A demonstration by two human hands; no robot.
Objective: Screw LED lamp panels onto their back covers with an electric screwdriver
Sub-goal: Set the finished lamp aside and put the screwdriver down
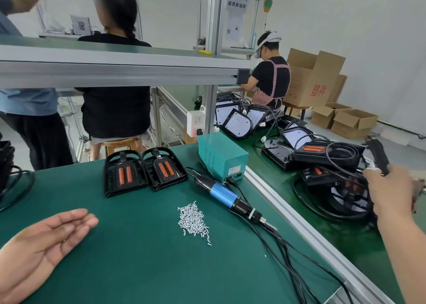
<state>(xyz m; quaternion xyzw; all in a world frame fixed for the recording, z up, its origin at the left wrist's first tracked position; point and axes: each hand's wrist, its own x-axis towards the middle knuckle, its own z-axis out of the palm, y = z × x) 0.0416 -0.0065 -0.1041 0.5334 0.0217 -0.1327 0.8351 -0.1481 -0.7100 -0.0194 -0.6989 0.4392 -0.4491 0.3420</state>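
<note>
Two black back covers, orange strips showing, lie side by side at far side of our green mat. Screw pile and blue electric screwdriver just right of them. White LED panels heaped on belt beyond. Our left hand palm up, fingers straight, holds nothing. Our right hand over heap, fingers curled round black lamp part.

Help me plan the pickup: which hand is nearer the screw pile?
Left. The left hand is open just left of the screw pile; the right hand grips a black part far off to their right.
</note>
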